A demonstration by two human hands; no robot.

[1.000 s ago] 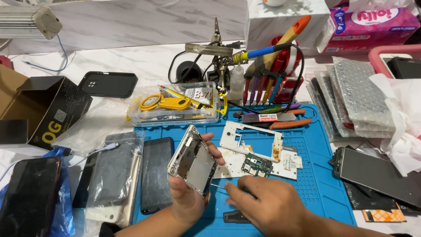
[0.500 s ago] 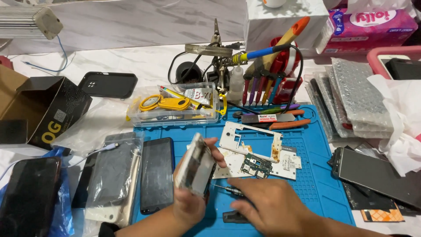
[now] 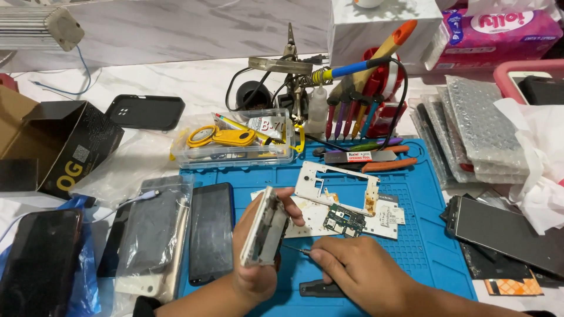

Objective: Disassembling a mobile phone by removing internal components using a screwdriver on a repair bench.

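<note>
My left hand (image 3: 254, 258) grips an opened silver phone frame (image 3: 264, 226), turned edge-on and held upright above the blue work mat (image 3: 435, 235). My right hand (image 3: 358, 273) pinches a thin dark pointed tool (image 3: 295, 249); its tip reaches the lower inner edge of the frame. Just beyond my hands lie a white plastic phone midframe (image 3: 338, 185) and a small green circuit board (image 3: 343, 220) on the mat.
Left of the mat lie a dark phone (image 3: 211, 232), bagged phones (image 3: 154, 235) and a black box (image 3: 61, 147). A clear parts tray (image 3: 235, 144), a screwdriver rack (image 3: 358, 111), a soldering iron (image 3: 352, 67), pliers (image 3: 388, 165), bubble-wrapped parts (image 3: 482, 129) and a screen panel (image 3: 505, 229) surround it.
My left hand has rotated the phone frame from face-up to edge-on. My right hand has moved left and brought the tool tip up against the frame.
</note>
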